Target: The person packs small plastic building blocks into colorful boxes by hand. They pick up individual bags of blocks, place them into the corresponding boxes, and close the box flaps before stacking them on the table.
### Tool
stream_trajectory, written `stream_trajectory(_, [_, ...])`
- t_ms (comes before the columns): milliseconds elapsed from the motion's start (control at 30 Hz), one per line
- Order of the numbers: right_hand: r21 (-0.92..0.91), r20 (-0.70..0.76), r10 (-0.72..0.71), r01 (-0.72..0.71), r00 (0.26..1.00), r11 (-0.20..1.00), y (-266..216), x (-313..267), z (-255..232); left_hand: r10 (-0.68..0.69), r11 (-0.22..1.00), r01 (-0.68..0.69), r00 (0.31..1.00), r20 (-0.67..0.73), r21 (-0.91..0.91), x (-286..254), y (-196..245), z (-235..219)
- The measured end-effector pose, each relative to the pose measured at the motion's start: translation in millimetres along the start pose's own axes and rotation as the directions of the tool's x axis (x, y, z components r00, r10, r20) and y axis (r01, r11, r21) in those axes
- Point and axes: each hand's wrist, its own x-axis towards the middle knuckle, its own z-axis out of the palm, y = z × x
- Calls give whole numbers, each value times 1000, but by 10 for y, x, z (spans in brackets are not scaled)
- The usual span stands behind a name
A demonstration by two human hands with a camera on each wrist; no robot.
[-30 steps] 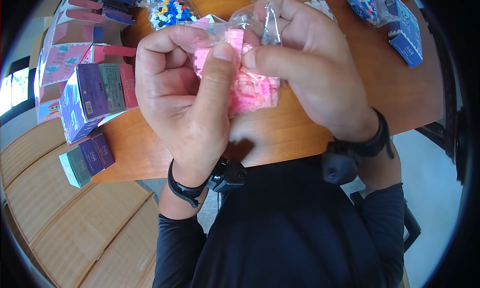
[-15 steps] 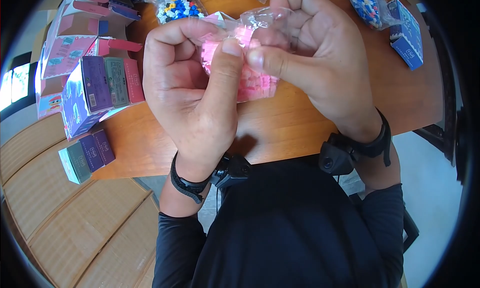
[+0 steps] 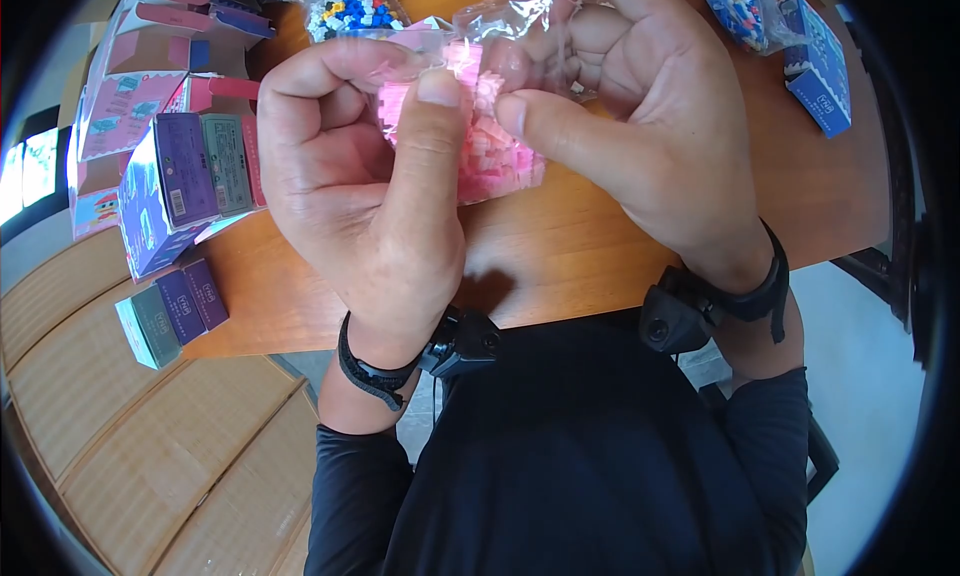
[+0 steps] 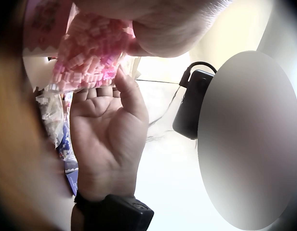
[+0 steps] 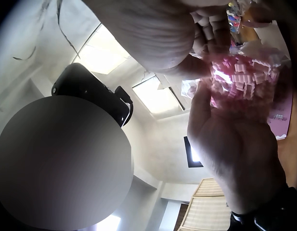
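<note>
A clear bag of small pink bricks (image 3: 500,161) is held up between both hands, above the wooden table. The left hand (image 3: 370,186) pinches it at its left side, thumb across the front. On the other side, the right hand (image 3: 665,141) grips the bag's clear upper part between thumb and fingers. Lighter and deeper pink bricks (image 4: 93,53) fill the bag in the left wrist view. From the right wrist, the bag (image 5: 244,82) shows beside the left hand (image 5: 235,149). Fingertips behind the plastic are partly hidden.
Open pink boxes (image 3: 135,111) and purple and green boxes (image 3: 185,176) line the table's left side. Smaller boxes (image 3: 180,306) stand at its lower left edge. Bags of coloured bricks (image 3: 350,11) and a blue box (image 3: 820,71) lie farther back.
The hands have moved up slightly, and over the last half second the left hand has shifted left. The right hand's fingers have spread a little, with more clear plastic showing between the hands.
</note>
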Motion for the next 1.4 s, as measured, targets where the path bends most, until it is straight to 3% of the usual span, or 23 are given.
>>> stream_trajectory(167, [261,61,39,-54,997,964,70,7,-44,-17,1000,18,1000,-21,17,14,15,-9])
stream_trajectory(300, [359,61,117,-132,991,924,67,13,-20,-11,1000,11,999,-31,5,16,21,-13])
stream_trajectory(467, [472,54,-4,-22,999,881,206,20,16,1,1000,0,999,-48,30,13,-2,-9])
stream_trajectory(667, [378,213,165,-236,963,895,-68,66,-141,-7,999,8,1000,-20,44,8,-22,-21])
stream_trajectory(867, [376,47,35,-50,998,925,127,17,25,-23,1000,23,1000,-21,6,-13,3,17])
stream_trajectory(1000, [325,34,97,-103,995,940,48,2,27,-18,999,17,999,-32,-31,-29,6,34])
stream_trajectory(1100, [292,-8,68,-63,998,954,62,-7,73,-21,1000,20,999,-38,-19,-28,2,29])
stream_trajectory(1200, [352,-13,59,-51,998,934,131,-18,62,-16,1000,15,1000,-27,-26,-28,-17,35])
stream_trajectory(1400, [301,57,176,-185,983,936,7,20,-41,28,1000,-28,1000,-6,8,-46,-30,37])
